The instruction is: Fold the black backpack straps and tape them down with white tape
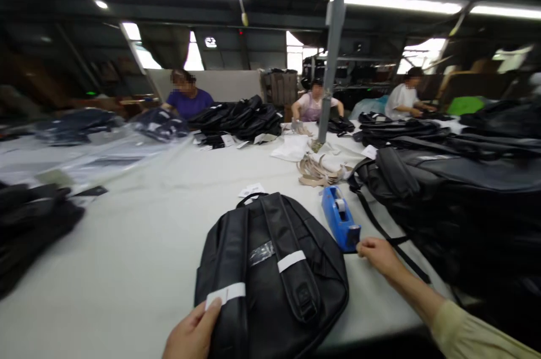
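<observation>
Pinching white band (235,291) on black backpack (262,302) with left hand (192,331) at seven o'clock; holding right hand (379,255), fingertips together, at four o'clock by blue tape dispenser (340,224).

The person has 2 bare hands: the left hand (192,331) and the right hand (378,256). On the right side there is 1 sleeve (475,328), made of pale cloth of a yellow-green colour, rather near to khaki. The cloth looks plain and soft, and it has loose folds with slightly darker shadows in them. The sleeve is wider than the forearm (418,290), which is uncovered between the sleeve's edge and the hand. On the left side, the lower border of the view cuts off everything beyond the hand.
</observation>
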`<state>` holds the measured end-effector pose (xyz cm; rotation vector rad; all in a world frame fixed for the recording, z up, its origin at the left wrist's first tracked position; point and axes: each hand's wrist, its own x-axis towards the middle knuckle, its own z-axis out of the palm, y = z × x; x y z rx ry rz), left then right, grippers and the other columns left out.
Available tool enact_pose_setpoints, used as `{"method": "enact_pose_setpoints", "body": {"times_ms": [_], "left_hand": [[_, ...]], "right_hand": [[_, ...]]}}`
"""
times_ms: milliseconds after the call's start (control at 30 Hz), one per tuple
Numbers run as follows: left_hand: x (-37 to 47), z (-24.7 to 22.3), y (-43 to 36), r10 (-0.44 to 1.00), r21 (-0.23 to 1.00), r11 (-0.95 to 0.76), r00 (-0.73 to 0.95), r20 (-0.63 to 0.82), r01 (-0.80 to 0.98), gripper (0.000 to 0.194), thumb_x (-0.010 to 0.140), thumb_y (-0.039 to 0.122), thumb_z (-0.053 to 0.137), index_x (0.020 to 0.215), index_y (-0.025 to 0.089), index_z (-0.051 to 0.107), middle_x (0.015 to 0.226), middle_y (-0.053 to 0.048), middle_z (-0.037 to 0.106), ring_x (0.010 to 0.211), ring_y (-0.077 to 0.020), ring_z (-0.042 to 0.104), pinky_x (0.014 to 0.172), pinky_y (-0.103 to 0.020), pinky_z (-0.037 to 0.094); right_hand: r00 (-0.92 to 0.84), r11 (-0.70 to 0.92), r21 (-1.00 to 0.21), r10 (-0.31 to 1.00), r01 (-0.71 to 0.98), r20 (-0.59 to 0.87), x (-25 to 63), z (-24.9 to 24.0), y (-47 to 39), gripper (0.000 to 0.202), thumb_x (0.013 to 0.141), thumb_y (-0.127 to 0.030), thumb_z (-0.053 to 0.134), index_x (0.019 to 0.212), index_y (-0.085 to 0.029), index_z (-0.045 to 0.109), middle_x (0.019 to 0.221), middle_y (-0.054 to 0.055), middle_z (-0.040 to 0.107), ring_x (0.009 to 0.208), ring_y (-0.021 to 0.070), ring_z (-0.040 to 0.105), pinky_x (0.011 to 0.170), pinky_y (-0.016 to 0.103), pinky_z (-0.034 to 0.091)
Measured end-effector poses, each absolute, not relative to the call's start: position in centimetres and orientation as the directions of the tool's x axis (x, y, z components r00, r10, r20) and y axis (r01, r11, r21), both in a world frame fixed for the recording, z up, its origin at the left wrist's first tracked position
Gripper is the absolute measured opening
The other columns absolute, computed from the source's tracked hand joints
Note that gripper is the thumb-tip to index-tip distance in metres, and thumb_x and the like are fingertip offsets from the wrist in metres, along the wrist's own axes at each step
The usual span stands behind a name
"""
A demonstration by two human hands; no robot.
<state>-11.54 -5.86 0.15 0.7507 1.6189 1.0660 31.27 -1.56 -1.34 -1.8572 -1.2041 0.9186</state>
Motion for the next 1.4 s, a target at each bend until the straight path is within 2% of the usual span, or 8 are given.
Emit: {"method": "enact_pose_setpoints", "body": {"times_ms": [167,333,633,800,1033,1167,1267,1400], "left_hand": [[-9.5,1.6,-6.7,0.907,0.938,0.339,-0.241,-0.347,-0.073,0.039,0.071,0.048,0.069,0.09,0.015,0.073,0.076,-0.005,0.074,0.078,-0.0243,0.068,0.071,-0.031,0.053],[-9.5,1.3,-7.1,0.935,0.959,0.278,-0.244,-0.259,0.047,0.047,0.076,0.052,0.063,0.098,0.011,0.073,0.076,-0.005,0.073,0.078,-0.0246,0.066,0.068,-0.03,0.05],[-9.2,1.2,-7.2,0.941,0.963,0.239,-0.275,-0.197,0.125,0.045,0.081,0.052,0.057,0.096,0.013,0.074,0.076,-0.005,0.071,0.077,-0.0225,0.062,0.065,-0.027,0.046],[-9.2,1.0,-7.0,0.938,0.965,0.234,-0.288,-0.192,0.115,0.045,0.08,0.054,0.057,0.087,0.013,0.074,0.074,-0.005,0.07,0.074,-0.0225,0.061,0.064,-0.027,0.046],[-8.8,1.5,-7.3,0.94,0.975,0.219,-0.276,-0.202,0.03,0.053,0.08,0.06,0.056,0.088,0.011,0.074,0.073,-0.006,0.071,0.074,-0.0234,0.062,0.064,-0.028,0.047],[-8.9,1.7,-7.3,0.942,0.97,0.235,-0.261,-0.212,0.063,0.053,0.08,0.059,0.058,0.095,0.011,0.074,0.077,-0.006,0.073,0.077,-0.024,0.064,0.066,-0.028,0.048],[-9.1,1.5,-7.1,0.938,0.964,0.26,-0.252,-0.238,0.059,0.053,0.08,0.056,0.06,0.103,0.011,0.073,0.079,-0.007,0.073,0.079,-0.025,0.065,0.067,-0.029,0.049],[-9.3,1.2,-6.9,0.938,0.957,0.254,-0.279,-0.208,0.14,0.052,0.08,0.056,0.06,0.102,0.011,0.073,0.078,-0.007,0.074,0.079,-0.0253,0.065,0.067,-0.03,0.049]], "right_hand": [[-0.341,0.021,-0.946,0.935,0.322,-0.096,23.9,4.6,-1.2,0.023,0.079,-0.038,0.061,0.072,-0.017,0.067,0.066,0.001,0.063,0.063,0.0148,0.055,0.062,0.026,0.042],[-0.635,0.106,-0.955,0.766,0.276,-0.098,12.0,7.8,0.5,0.022,0.077,-0.035,0.064,0.069,-0.014,0.069,0.062,0.0,0.064,0.06,0.0118,0.055,0.059,0.021,0.042],[-0.532,0.152,-0.744,0.791,0.65,-0.302,5.5,6.9,2.3,0.017,0.066,-0.032,0.071,0.067,-0.015,0.071,0.055,-0.002,0.06,0.056,0.0101,0.052,0.048,0.019,0.033],[-0.475,0.139,-0.677,0.811,0.723,-0.341,5.3,6.9,2.6,0.018,0.065,-0.034,0.072,0.066,-0.017,0.071,0.057,-0.002,0.06,0.056,0.0102,0.051,0.048,0.02,0.032],[-0.458,0.206,-0.609,0.84,0.766,-0.292,4.4,6.0,2.4,0.037,0.064,-0.054,0.073,0.062,-0.017,0.068,0.059,0.0,0.061,0.057,0.0124,0.052,0.05,0.023,0.032],[-0.478,0.227,-0.658,0.848,0.718,-0.23,5.1,5.7,2.3,0.032,0.067,-0.048,0.071,0.065,-0.016,0.07,0.061,0.001,0.063,0.059,0.0123,0.054,0.051,0.022,0.033],[-0.543,0.143,-0.773,0.788,0.618,-0.289,6.2,5.7,2.5,0.015,0.067,-0.029,0.07,0.072,-0.016,0.074,0.061,-0.001,0.063,0.057,0.0102,0.052,0.051,0.02,0.035],[-0.52,0.04,-0.813,0.786,0.581,-0.333,7.4,5.7,2.7,0.014,0.061,-0.019,0.069,0.073,-0.016,0.075,0.058,-0.003,0.063,0.054,0.0092,0.05,0.048,0.019,0.034]]}}
